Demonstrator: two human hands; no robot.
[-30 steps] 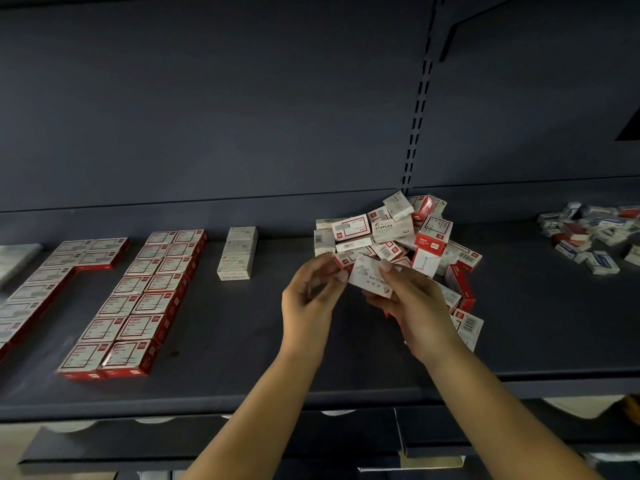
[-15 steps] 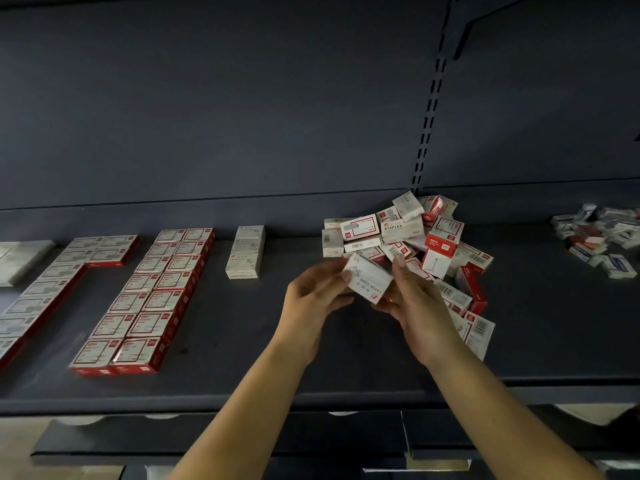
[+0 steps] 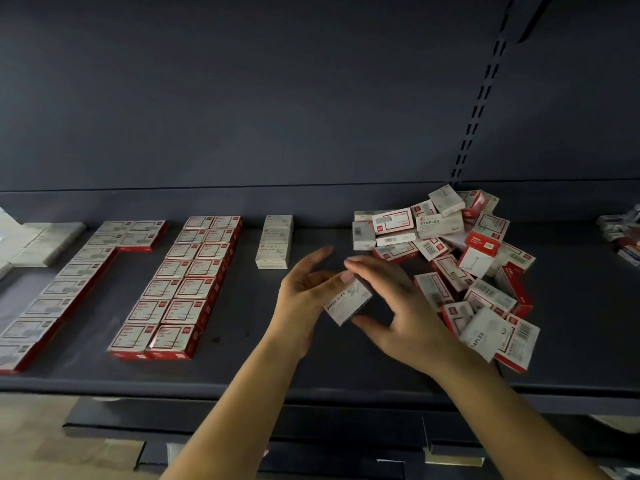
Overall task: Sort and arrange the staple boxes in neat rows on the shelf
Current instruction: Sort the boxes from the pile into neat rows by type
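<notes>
The dark shelf (image 3: 311, 372) runs the whole width of the view, its front lip crossing just under both forearms and its back panel rising behind everything. Open shelf surface lies between the sorted rows at left and the loose pile (image 3: 460, 258) of red-and-white staple boxes at right; the hands work over that gap. A double row of red-edged boxes (image 3: 173, 289) reaches from the back wall nearly to the front lip, and another such row (image 3: 59, 296) farther left is cut off by the frame edge. A short single row of white boxes (image 3: 275, 242) stands near the back wall, with bare shelf in front of it. More boxes (image 3: 623, 237) at far right are cropped and blurred.

The left hand (image 3: 304, 306) has its fingers nearly straight, laid against the far side of a white box marked "PAPER CLIPS" (image 3: 348, 303), which sits tilted above the shelf. The right hand (image 3: 398, 313) arches over it, fingertips on its top corner and thumb under its near edge, pinching it. The box's underside is hidden.
</notes>
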